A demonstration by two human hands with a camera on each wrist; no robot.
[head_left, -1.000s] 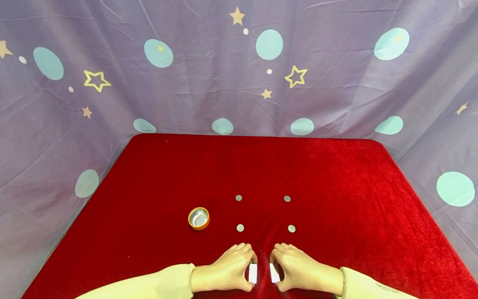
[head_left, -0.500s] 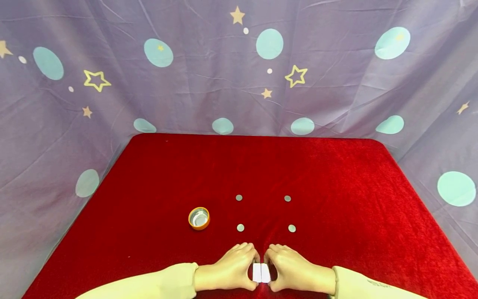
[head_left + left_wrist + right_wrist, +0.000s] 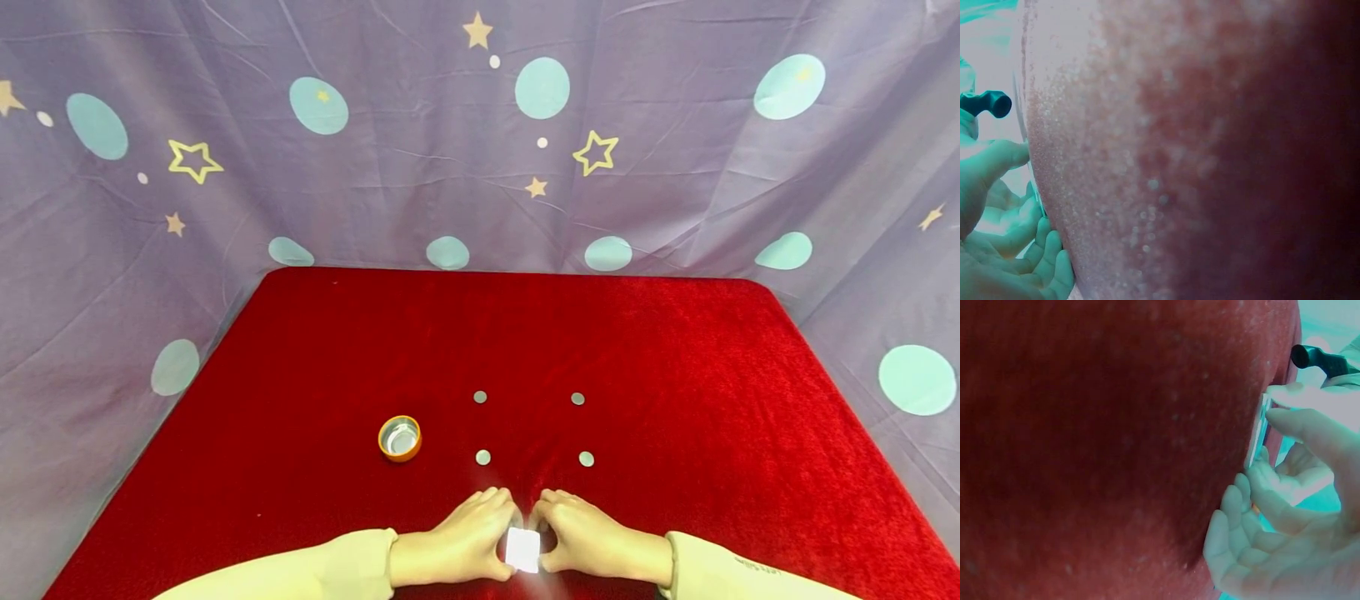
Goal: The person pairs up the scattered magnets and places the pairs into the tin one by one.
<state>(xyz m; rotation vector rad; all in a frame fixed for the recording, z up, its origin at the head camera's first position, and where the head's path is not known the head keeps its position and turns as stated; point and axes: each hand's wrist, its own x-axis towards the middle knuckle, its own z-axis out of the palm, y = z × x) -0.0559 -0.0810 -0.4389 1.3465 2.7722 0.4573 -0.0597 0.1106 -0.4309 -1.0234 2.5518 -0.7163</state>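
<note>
In the head view, a bright, glaring white card (image 3: 522, 550) lies low between both hands at the table's near side. My left hand (image 3: 467, 537) holds its left side, thumb at the near edge and fingers at the far edge. From the right, my right hand (image 3: 588, 537) grips it the same way. The right wrist view shows it edge-on as a thin flat piece (image 3: 1259, 431) close over the red cloth, between thumb and fingertips. Several silver coin-like discs (image 3: 483, 457) lie flat just beyond the hands. In the left wrist view, fingers (image 3: 1041, 250) rest along the cloth.
A small metal bowl with an orange outside (image 3: 401, 456) stands left of the discs. Red velvet cloth (image 3: 675, 358) covers the table, and a purple curtain with stars and dots (image 3: 412, 200) encloses its back and sides.
The hands were apart, each with a white card. They moved inward until the cards met edge to edge; now a single white square shows, with a light flare. Discs and bowl stayed put.
</note>
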